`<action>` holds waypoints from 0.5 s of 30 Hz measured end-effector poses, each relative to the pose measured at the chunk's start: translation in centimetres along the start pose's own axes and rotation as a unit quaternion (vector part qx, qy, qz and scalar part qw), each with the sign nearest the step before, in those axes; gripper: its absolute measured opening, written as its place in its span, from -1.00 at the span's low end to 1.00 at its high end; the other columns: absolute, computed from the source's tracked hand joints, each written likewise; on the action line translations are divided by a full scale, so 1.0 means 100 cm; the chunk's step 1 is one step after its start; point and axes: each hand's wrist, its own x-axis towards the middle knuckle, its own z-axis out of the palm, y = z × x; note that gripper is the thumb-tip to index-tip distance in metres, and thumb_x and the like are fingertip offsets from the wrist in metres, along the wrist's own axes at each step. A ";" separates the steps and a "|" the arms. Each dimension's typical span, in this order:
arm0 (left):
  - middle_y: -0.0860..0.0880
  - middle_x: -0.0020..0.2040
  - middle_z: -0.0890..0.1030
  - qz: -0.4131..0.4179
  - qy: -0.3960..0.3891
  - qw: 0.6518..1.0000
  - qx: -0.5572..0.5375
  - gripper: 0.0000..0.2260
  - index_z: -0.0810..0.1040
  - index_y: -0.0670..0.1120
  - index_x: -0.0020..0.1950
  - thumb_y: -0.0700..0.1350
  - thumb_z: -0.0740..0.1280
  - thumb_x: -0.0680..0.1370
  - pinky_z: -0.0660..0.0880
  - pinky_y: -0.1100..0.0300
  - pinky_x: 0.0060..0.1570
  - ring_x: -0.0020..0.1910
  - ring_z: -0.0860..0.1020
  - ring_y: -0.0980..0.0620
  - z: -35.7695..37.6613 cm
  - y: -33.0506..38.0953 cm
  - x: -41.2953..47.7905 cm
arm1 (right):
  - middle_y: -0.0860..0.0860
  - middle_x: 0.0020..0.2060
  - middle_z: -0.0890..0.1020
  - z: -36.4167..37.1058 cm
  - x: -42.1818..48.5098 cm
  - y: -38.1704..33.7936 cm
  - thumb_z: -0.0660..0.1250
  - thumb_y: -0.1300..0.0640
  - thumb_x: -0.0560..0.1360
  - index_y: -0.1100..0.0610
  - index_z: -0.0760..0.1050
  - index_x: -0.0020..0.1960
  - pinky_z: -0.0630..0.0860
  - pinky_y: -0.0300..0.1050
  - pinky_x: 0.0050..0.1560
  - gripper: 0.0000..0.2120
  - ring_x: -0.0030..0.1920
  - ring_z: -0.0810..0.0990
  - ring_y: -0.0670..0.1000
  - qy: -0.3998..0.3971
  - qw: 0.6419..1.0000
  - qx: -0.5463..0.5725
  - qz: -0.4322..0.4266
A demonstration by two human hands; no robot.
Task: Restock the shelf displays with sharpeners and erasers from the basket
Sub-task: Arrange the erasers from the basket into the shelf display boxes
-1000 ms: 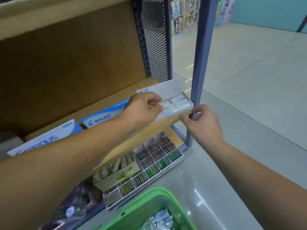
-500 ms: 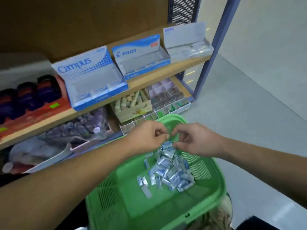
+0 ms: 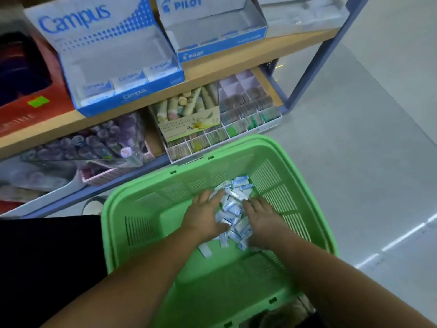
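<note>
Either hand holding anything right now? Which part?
Nothing plainly held. The left hand and right hand lie flat against either side of the eraser pile in the green basket, fingers fairly straight; under the palms is hidden.

Both forearms are extended forward and down. The left hand (image 3: 203, 217) and right hand (image 3: 261, 220) are laid palm-down, close together, fingers seemingly straight though blurred.

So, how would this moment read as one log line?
phase: gathering stock | left hand: open, on packets | right hand: open, on packets | location: green basket
</note>
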 end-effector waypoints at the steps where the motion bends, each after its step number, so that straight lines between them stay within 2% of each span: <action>1: 0.04 0.67 -0.02 0.038 -0.006 0.999 0.036 -0.03 -0.01 0.22 0.66 0.21 0.53 0.42 0.24 -0.06 0.52 0.61 0.04 -0.12 0.005 0.000 0.005 | 0.15 0.59 0.10 0.005 0.004 0.001 0.56 -0.12 0.39 0.08 -0.16 0.66 0.13 0.09 0.59 0.15 0.60 0.05 0.21 0.000 1.000 -0.030 -0.006; 3: 0.09 0.66 -0.18 0.084 -0.030 0.991 0.098 0.02 -0.09 0.27 0.65 0.25 0.53 0.40 0.22 -0.13 0.51 0.62 -0.06 -0.12 0.011 0.001 0.013 | 0.14 0.54 0.15 0.007 0.008 0.005 0.60 -0.15 0.34 0.09 -0.18 0.65 0.21 0.09 0.55 0.22 0.55 0.15 0.21 0.000 0.996 -0.088 -0.028; 5: 0.07 0.66 -0.20 0.091 -0.028 0.987 0.126 0.02 -0.09 0.29 0.64 0.25 0.53 0.39 0.25 -0.16 0.47 0.60 -0.03 -0.13 0.015 0.000 0.015 | 0.13 0.51 0.20 0.006 0.011 0.008 0.60 -0.15 0.33 0.13 -0.18 0.64 0.31 0.09 0.49 0.23 0.48 0.24 0.20 0.006 0.991 -0.125 -0.050; 6: 0.04 0.65 -0.14 0.088 -0.013 0.987 0.133 0.00 -0.06 0.30 0.63 0.23 0.53 0.39 0.28 -0.14 0.44 0.58 0.03 -0.13 0.018 -0.001 0.016 | 0.13 0.49 0.22 0.006 0.013 0.009 0.60 -0.17 0.33 0.14 -0.16 0.63 0.37 0.08 0.43 0.21 0.42 0.29 0.19 0.016 0.988 -0.142 -0.060; 8: -0.04 0.59 0.11 0.086 0.028 0.987 0.135 -0.09 0.04 0.29 0.61 0.21 0.52 0.40 0.39 -0.07 0.34 0.46 0.22 -0.14 0.022 -0.003 0.015 | 0.11 0.44 0.25 0.005 0.018 0.008 0.60 -0.22 0.30 0.16 -0.09 0.60 0.48 0.02 0.29 0.20 0.33 0.34 0.16 0.025 0.983 -0.167 -0.073; 10: -0.04 0.40 0.34 0.082 0.042 0.989 0.115 -0.21 0.15 0.24 0.57 0.19 0.49 0.45 0.48 0.00 0.18 0.31 0.39 -0.11 0.029 -0.007 0.010 | 0.06 0.38 0.27 0.001 0.022 0.009 0.64 -0.21 0.25 0.12 0.00 0.56 0.55 0.00 0.17 0.15 0.29 0.36 0.13 0.017 0.985 -0.155 -0.072; 12: -0.03 0.28 0.44 0.050 0.034 0.994 0.086 -0.35 0.25 0.18 0.53 0.15 0.44 0.51 0.51 0.03 0.09 0.24 0.45 -0.10 0.037 -0.014 0.001 | 0.03 0.37 0.29 -0.004 0.023 0.009 0.66 -0.08 0.27 0.06 0.09 0.50 0.59 -0.01 0.09 0.03 0.25 0.41 0.11 0.006 0.992 -0.108 -0.063; 15: -0.01 0.28 0.44 0.020 0.038 0.995 0.086 -0.48 0.36 0.13 0.47 0.06 0.41 0.54 0.51 0.06 0.04 0.24 0.45 -0.10 0.042 -0.023 -0.005 | 0.02 0.42 0.32 -0.007 0.024 0.010 0.60 0.12 0.37 0.04 0.18 0.51 0.56 -0.02 0.07 -0.13 0.20 0.48 0.08 0.001 0.997 -0.053 -0.063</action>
